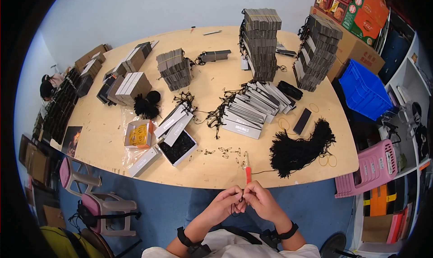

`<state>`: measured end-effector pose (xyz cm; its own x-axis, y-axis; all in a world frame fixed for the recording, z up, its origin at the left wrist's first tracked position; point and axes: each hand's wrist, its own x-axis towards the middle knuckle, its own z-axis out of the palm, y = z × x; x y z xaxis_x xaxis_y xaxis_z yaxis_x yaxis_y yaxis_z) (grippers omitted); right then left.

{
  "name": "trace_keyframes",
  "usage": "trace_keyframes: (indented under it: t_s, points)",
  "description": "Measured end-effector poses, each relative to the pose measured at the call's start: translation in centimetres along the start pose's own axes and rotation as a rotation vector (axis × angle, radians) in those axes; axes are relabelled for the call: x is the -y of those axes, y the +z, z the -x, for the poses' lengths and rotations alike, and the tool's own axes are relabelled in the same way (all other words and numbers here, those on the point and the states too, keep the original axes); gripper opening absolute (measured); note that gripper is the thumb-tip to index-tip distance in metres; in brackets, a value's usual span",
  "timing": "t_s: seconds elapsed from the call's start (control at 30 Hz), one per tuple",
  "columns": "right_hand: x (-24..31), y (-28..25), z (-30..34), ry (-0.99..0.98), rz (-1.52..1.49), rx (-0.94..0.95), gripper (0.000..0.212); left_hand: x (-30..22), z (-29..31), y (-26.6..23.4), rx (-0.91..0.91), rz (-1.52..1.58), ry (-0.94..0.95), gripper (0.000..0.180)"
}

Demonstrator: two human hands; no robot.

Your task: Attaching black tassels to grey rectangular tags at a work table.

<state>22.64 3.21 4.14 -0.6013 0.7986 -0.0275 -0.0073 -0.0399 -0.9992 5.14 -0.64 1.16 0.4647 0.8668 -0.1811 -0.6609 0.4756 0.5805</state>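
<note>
My left hand [225, 201] and my right hand [261, 203] meet just off the table's near edge, fingertips pinched together. Between them is a thin black cord [242, 199], partly hidden by the fingers. Right ahead on the table lies a small tool with a red handle [248, 174] and a thin metal tip. Several small brass-coloured oval loops [225, 152] are scattered left of it. To the right sits a big bundle of black cords [297, 152], with one strand trailing toward the tool.
Grey-white tags with black strings [243, 128] lie fanned mid-table. Tall banded stacks [264, 46] stand behind. Left are a box of black pieces [187, 154] and a box of yellow rubber bands [139, 134]. A pink stool [367, 168] and blue crate [365, 89] stand right of the wooden table [212, 174].
</note>
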Motion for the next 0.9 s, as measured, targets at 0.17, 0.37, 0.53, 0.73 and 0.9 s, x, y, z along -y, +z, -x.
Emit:
trace_keyframes:
  t_s: [0.17,0.37,0.53,0.73,0.9]
  points:
    - [-1.1,-0.5,0.1,-0.018,0.064,0.041,0.005,0.0,0.0,-0.3,0.023,0.014,0.001,0.015]
    - [-0.3,-0.2,0.2,-0.028,0.013,0.041,0.007,0.2,-0.2,-0.1,0.033,0.008,0.030,0.015]
    - [0.0,-0.3,0.2,-0.036,-0.011,0.058,0.007,0.3,-0.1,-0.1,0.080,0.023,0.061,0.016]
    - [0.2,-0.4,0.3,-0.034,-0.069,0.051,0.006,0.4,-0.1,0.4,0.058,-0.136,0.090,0.019]
    - [0.3,-0.5,0.2,-0.048,-0.020,0.018,0.008,0.7,-0.3,-0.1,0.059,-0.144,0.123,0.019]
